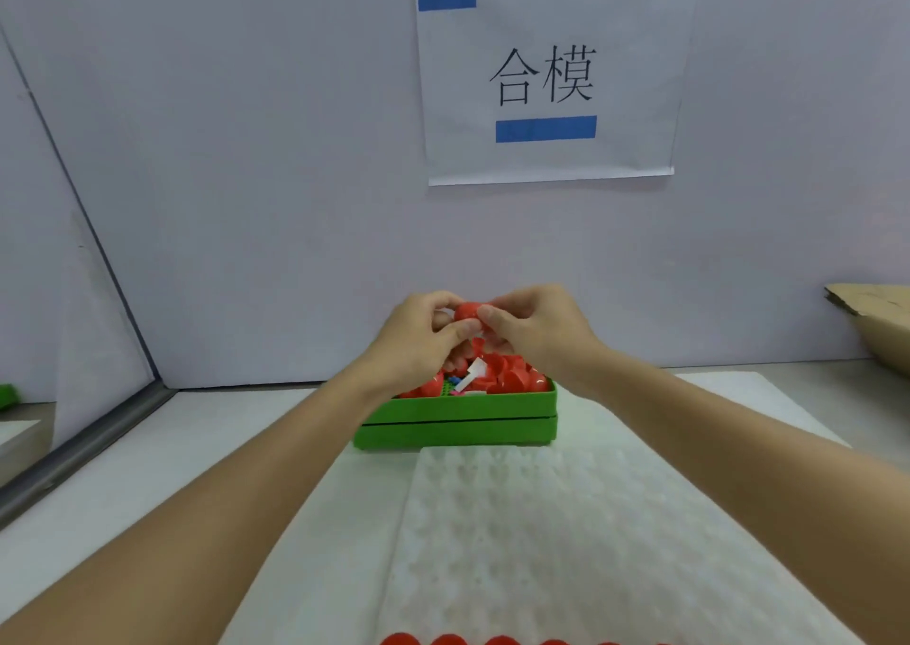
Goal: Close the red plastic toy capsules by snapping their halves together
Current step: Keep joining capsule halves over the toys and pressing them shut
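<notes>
I hold one red capsule (467,310) up above the green box (458,418), pinched from both sides. My left hand (418,339) grips its left side and my right hand (532,329) grips its right side; my fingers hide most of it. The box is filled with several loose red capsule halves (517,378) and a few small toy pieces (468,381). A row of red capsules (448,639) shows at the bottom edge of the view, on the white dimpled tray (541,521).
The white dimpled tray lies on a white foam sheet (315,496) in front of the box. A wall with a paper sign (546,78) stands right behind the box. A cardboard box (881,319) sits at the far right. A metal partition frame (79,442) runs along the left.
</notes>
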`<action>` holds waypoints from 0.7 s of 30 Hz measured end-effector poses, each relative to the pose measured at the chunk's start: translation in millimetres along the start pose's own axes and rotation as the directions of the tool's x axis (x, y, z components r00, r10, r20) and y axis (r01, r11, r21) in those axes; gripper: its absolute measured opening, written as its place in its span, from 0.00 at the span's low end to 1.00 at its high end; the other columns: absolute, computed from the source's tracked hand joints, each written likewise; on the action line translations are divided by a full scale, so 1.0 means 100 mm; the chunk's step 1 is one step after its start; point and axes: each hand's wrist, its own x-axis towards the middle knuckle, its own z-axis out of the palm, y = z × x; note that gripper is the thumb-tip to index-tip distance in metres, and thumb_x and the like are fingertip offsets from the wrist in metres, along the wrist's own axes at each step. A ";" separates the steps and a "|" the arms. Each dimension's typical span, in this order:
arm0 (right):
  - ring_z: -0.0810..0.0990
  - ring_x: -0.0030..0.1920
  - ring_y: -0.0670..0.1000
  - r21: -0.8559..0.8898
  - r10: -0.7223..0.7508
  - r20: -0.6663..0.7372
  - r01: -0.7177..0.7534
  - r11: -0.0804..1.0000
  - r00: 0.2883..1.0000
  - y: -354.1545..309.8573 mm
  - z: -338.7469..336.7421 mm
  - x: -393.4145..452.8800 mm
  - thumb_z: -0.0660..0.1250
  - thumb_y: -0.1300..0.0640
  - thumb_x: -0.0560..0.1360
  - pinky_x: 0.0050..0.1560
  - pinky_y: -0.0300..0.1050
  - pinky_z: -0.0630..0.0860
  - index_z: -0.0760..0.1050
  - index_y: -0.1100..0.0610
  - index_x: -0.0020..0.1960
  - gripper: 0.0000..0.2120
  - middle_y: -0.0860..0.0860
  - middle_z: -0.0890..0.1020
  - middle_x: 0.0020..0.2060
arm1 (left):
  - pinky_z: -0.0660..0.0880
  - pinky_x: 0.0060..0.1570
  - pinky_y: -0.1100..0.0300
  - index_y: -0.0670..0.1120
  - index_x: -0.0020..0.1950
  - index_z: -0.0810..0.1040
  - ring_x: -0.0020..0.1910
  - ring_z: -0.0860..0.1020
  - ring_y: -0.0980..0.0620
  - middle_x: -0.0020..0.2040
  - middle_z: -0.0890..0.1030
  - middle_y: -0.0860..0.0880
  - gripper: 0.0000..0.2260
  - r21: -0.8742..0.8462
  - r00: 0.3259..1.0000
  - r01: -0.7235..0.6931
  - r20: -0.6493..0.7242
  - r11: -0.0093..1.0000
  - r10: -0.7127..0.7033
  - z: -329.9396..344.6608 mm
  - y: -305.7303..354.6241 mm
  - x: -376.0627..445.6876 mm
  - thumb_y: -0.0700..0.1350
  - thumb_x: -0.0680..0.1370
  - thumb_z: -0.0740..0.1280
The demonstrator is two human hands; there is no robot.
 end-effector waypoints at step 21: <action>0.86 0.43 0.55 -0.550 0.144 0.142 -0.042 0.834 0.979 -0.25 0.05 0.56 0.65 0.52 0.81 0.52 0.50 0.82 0.76 0.64 0.65 0.19 0.59 0.85 0.52 | 0.69 0.31 0.59 0.42 0.39 0.76 0.31 0.72 0.53 0.35 0.76 0.48 0.15 0.461 0.985 0.167 -0.114 0.872 -0.128 -0.35 -0.42 0.38 0.52 0.76 0.71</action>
